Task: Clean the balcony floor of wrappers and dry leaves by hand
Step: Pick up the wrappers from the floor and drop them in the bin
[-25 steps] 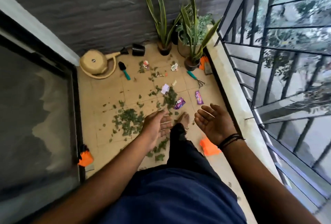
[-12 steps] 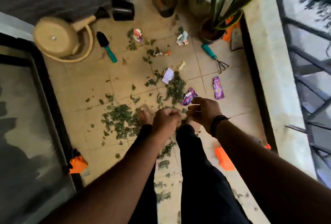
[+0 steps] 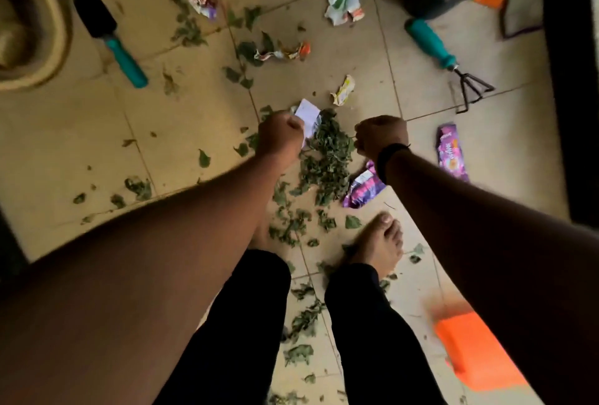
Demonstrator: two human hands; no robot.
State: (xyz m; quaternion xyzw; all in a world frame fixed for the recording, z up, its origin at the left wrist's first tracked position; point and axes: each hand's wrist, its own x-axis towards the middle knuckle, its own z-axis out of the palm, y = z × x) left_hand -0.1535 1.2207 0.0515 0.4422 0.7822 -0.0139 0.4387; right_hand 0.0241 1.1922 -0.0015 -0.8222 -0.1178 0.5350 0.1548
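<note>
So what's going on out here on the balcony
A person is bent over a tiled floor littered with dry leaves and wrappers. Both fists are curled and low over the leaf pile: the left hand is by a white wrapper, the right hand near a purple wrapper. Whether either holds anything cannot be told. A trowel and a hand rake lie untouched.
</note>
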